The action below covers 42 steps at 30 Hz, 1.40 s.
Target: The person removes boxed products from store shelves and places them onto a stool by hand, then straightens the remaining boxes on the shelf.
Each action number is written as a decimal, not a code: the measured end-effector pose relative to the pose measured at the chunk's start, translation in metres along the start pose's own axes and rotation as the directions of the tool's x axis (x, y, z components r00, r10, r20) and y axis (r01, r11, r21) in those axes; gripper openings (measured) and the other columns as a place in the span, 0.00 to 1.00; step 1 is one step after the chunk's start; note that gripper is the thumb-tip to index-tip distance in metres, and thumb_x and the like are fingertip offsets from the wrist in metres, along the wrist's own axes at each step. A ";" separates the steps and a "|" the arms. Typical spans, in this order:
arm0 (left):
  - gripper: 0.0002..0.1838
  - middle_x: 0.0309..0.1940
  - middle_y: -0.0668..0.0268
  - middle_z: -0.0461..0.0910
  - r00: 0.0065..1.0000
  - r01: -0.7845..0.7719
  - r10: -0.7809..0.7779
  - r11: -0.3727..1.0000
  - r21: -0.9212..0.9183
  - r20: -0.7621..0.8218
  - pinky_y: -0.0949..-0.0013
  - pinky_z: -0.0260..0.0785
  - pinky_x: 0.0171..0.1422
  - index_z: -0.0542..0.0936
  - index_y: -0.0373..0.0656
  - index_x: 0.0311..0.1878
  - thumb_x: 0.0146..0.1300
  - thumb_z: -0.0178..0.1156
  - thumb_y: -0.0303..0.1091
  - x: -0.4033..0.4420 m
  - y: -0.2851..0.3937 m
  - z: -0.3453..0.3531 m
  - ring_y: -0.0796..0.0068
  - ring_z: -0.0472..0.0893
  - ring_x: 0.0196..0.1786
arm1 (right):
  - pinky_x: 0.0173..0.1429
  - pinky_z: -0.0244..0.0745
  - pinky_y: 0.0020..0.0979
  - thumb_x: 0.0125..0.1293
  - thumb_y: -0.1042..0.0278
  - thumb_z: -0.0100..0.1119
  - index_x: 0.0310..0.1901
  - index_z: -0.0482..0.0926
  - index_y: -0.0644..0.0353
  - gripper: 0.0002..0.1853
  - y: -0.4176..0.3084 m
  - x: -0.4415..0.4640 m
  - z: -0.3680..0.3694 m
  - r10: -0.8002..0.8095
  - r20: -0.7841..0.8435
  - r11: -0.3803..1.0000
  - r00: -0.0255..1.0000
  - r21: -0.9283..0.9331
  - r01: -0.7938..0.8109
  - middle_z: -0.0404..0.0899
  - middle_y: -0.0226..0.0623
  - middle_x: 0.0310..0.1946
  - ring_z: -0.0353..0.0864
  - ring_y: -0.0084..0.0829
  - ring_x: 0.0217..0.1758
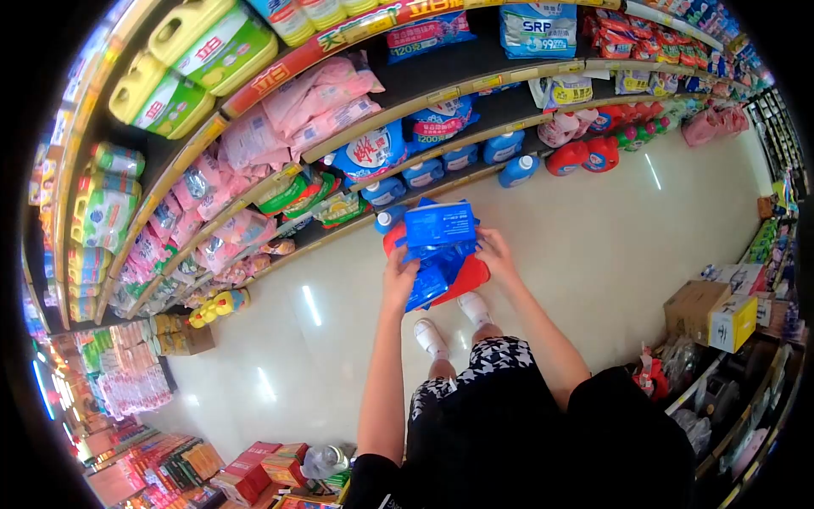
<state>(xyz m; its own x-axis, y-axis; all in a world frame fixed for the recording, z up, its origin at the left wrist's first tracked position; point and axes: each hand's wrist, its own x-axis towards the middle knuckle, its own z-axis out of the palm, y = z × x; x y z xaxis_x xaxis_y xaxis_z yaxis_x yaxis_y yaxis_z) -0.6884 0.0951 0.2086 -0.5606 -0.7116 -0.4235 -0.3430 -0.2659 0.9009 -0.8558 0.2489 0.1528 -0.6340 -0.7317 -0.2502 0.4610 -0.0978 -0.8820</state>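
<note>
In front of my body, between both hands, is a stack of blue packets (439,225), the top one with white print on it. More glossy blue wrapping (432,276) shows underneath. My left hand (399,276) is closed on the left side of the stack. My right hand (495,249) grips its right edge, fingers partly hidden. Below the packets a red object (465,282) shows in part; its kind and what supports it are hidden.
Curved-looking shelves ahead hold pink detergent bags (314,102), yellow-green jugs (203,42) and blue bottles (504,146). Red bottles (568,159) stand low by the floor. Cartons (695,307) are at the right, red boxes (246,471) at the lower left.
</note>
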 end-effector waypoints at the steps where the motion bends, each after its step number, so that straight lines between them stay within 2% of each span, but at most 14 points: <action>1: 0.29 0.64 0.52 0.70 0.998 0.060 -0.060 0.998 -0.012 0.005 0.67 0.73 0.53 0.65 0.37 0.66 0.60 0.57 0.26 0.003 0.000 0.003 0.64 0.79 0.54 | 0.70 0.61 0.35 0.52 0.88 0.51 0.57 0.68 0.61 0.28 0.002 0.006 -0.004 0.020 0.014 1.000 1.000 0.006 -0.020 0.66 0.39 0.65 0.65 0.35 0.69; 7: 0.32 0.66 0.59 0.68 0.980 0.181 -0.185 0.982 -0.063 -0.075 0.57 0.68 0.58 0.62 0.40 0.68 0.60 0.57 0.33 -0.014 0.019 0.010 0.61 0.70 0.65 | 0.65 0.68 0.34 0.55 0.87 0.52 0.56 0.71 0.62 0.24 0.012 0.001 -0.030 -0.058 -0.051 0.998 0.997 -0.038 0.056 0.71 0.42 0.59 0.71 0.36 0.64; 13: 0.26 0.62 0.56 0.71 0.973 0.203 -0.216 0.970 -0.136 -0.087 0.58 0.68 0.58 0.66 0.39 0.64 0.65 0.52 0.38 -0.055 -0.003 -0.006 0.61 0.75 0.59 | 0.46 0.76 0.29 0.61 0.74 0.53 0.49 0.76 0.60 0.14 -0.001 -0.016 -0.056 0.275 -0.203 0.940 0.940 -0.148 -0.307 0.82 0.37 0.41 0.82 0.30 0.46; 16: 0.20 0.50 0.56 0.79 0.966 0.201 -0.225 0.963 -0.181 -0.127 0.63 0.71 0.53 0.74 0.37 0.54 0.69 0.49 0.42 -0.087 -0.025 -0.019 0.64 0.81 0.49 | 0.33 0.73 0.26 0.62 0.68 0.53 0.45 0.77 0.61 0.11 0.069 -0.023 -0.102 0.336 -0.096 0.916 0.937 -0.199 -0.349 0.83 0.35 0.31 0.83 0.27 0.32; 20: 0.20 0.23 0.62 0.79 0.911 0.247 -0.330 0.917 -0.312 -0.247 0.71 0.69 0.34 0.78 0.38 0.30 0.71 0.48 0.43 -0.155 -0.052 -0.042 0.71 0.78 0.26 | 0.24 0.70 0.30 0.62 0.61 0.53 0.32 0.79 0.64 0.14 0.119 -0.064 -0.149 0.573 -0.211 0.681 0.792 -0.414 -0.604 0.81 0.40 0.23 0.79 0.27 0.22; 22: 0.24 0.15 0.64 0.74 0.865 0.223 -0.359 0.900 -0.374 -0.350 0.73 0.63 0.24 0.75 0.40 0.20 0.70 0.48 0.44 -0.196 -0.066 -0.058 0.74 0.72 0.17 | 0.21 0.69 0.33 0.56 0.65 0.50 0.24 0.78 0.64 0.12 0.161 -0.081 -0.183 0.624 -0.209 0.439 0.753 -0.703 -0.560 0.79 0.41 0.21 0.77 0.29 0.20; 23: 0.25 0.13 0.66 0.71 0.817 0.234 -0.393 0.895 -0.379 -0.422 0.72 0.60 0.22 0.73 0.41 0.18 0.70 0.49 0.45 -0.213 -0.074 -0.066 0.75 0.69 0.15 | 0.22 0.70 0.34 0.55 0.65 0.50 0.21 0.79 0.64 0.14 0.218 -0.069 -0.223 0.657 -0.124 0.245 0.743 -0.897 -0.367 0.78 0.42 0.19 0.78 0.32 0.20; 24: 0.25 0.11 0.67 0.69 0.760 0.247 -0.428 0.887 -0.391 -0.489 0.71 0.57 0.20 0.71 0.42 0.16 0.69 0.50 0.45 -0.233 -0.085 -0.071 0.76 0.66 0.13 | 0.25 0.72 0.36 0.56 0.64 0.49 0.20 0.80 0.64 0.14 0.159 -0.076 -0.173 0.750 -0.116 0.165 0.652 -0.921 -0.354 0.79 0.44 0.19 0.81 0.37 0.24; 26: 0.25 0.09 0.71 0.63 0.640 0.169 -0.508 0.825 -0.539 -0.576 0.70 0.50 0.16 0.67 0.46 0.13 0.66 0.54 0.46 -0.267 -0.128 -0.081 0.79 0.60 0.11 | 0.25 0.71 0.35 0.54 0.64 0.52 0.21 0.80 0.64 0.13 0.189 -0.065 -0.176 0.660 0.270 0.252 0.702 -0.959 0.132 0.79 0.42 0.19 0.80 0.33 0.22; 29: 0.22 0.10 0.77 0.58 0.533 0.121 -0.556 0.796 -0.593 -0.638 0.73 0.44 0.17 0.64 0.52 0.15 0.64 0.55 0.46 -0.295 -0.138 -0.085 0.83 0.54 0.12 | 0.21 0.66 0.32 0.54 0.68 0.53 0.20 0.79 0.58 0.09 0.144 -0.071 -0.102 0.692 0.271 0.432 0.669 -0.898 -0.083 0.80 0.39 0.20 0.79 0.29 0.20; 31: 0.22 0.10 0.79 0.56 0.521 0.113 -0.546 0.806 -0.580 -0.657 0.73 0.44 0.17 0.64 0.54 0.15 0.63 0.55 0.46 -0.300 -0.132 -0.090 0.84 0.54 0.13 | 0.22 0.67 0.30 0.58 0.67 0.53 0.27 0.80 0.55 0.07 0.161 -0.054 -0.075 0.866 0.085 0.270 0.492 -0.909 -0.319 0.81 0.37 0.22 0.81 0.30 0.23; 33: 0.23 0.10 0.77 0.58 0.570 0.090 -0.476 0.846 -0.526 -0.669 0.71 0.45 0.17 0.64 0.51 0.14 0.63 0.55 0.46 -0.306 -0.128 -0.097 0.82 0.56 0.13 | 0.24 0.71 0.30 0.62 0.65 0.53 0.38 0.79 0.54 0.07 0.148 -0.064 -0.032 0.808 0.075 0.252 0.585 -0.941 -0.227 0.82 0.38 0.25 0.82 0.31 0.25; 34: 0.23 0.09 0.76 0.59 0.585 0.094 -0.446 0.867 -0.489 -0.677 0.71 0.46 0.17 0.64 0.51 0.13 0.63 0.55 0.46 -0.312 -0.128 -0.099 0.82 0.56 0.13 | 0.26 0.73 0.31 0.64 0.63 0.53 0.45 0.76 0.56 0.11 0.149 -0.064 -0.020 0.832 0.157 0.304 0.532 -0.931 -0.200 0.83 0.39 0.29 0.82 0.32 0.26; 42: 0.25 0.10 0.71 0.65 0.535 -0.095 -0.331 0.891 -0.445 -0.777 0.66 0.57 0.21 0.69 0.44 0.14 0.62 0.55 0.48 -0.407 -0.183 -0.159 0.78 0.64 0.15 | 0.29 0.75 0.36 0.63 0.66 0.54 0.41 0.78 0.61 0.10 0.211 -0.119 0.054 0.833 0.237 0.321 0.501 -0.943 -0.087 0.82 0.41 0.29 0.81 0.33 0.28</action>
<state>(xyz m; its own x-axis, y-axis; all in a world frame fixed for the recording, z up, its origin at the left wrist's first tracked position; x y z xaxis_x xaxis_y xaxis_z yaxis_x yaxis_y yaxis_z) -0.2771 0.3302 0.2309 0.3998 -0.7980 -0.4509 0.0828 -0.4585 0.8848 -0.6498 0.2787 0.0185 0.2137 -0.6076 -0.7650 -0.3830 0.6683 -0.6377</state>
